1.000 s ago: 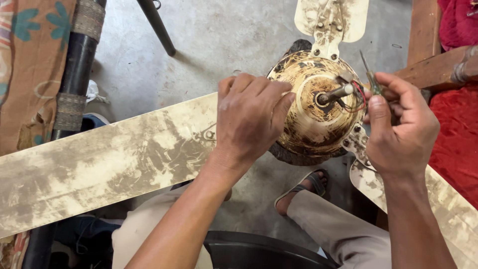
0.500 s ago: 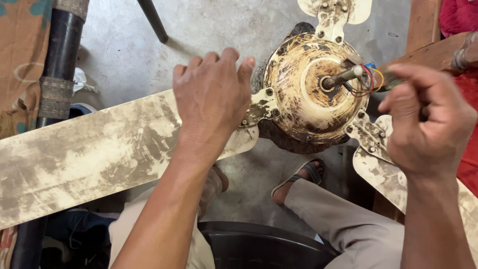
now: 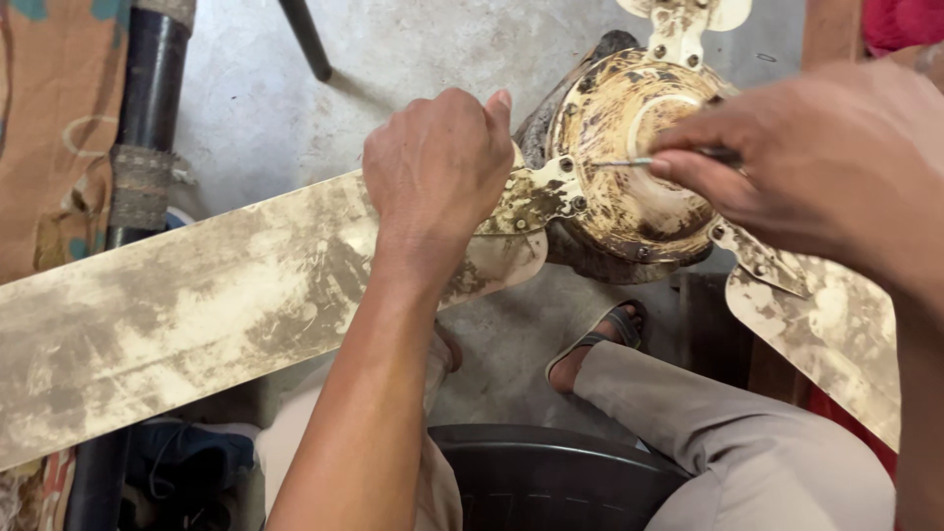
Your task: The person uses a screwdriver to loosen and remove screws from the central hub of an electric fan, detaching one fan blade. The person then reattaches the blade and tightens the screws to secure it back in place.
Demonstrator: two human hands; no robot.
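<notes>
A dirty, cream-coloured ceiling fan lies in front of me, its round motor housing facing up. My left hand is closed over the root of the long left blade, beside the blade bracket. My right hand pinches a thin screwdriver, with the tip resting near a screw on the housing's left rim. A second blade runs to the lower right and a third blade's root points to the top.
My legs in grey trousers and a sandalled foot are below the fan on the concrete floor. A black plastic seat is at the bottom. A black pole and patterned cloth stand left; red cloth is top right.
My left hand slid off the motor housing onto the left blade's root and closed there. My right hand came in over the housing and set the screwdriver tip at its rim.
</notes>
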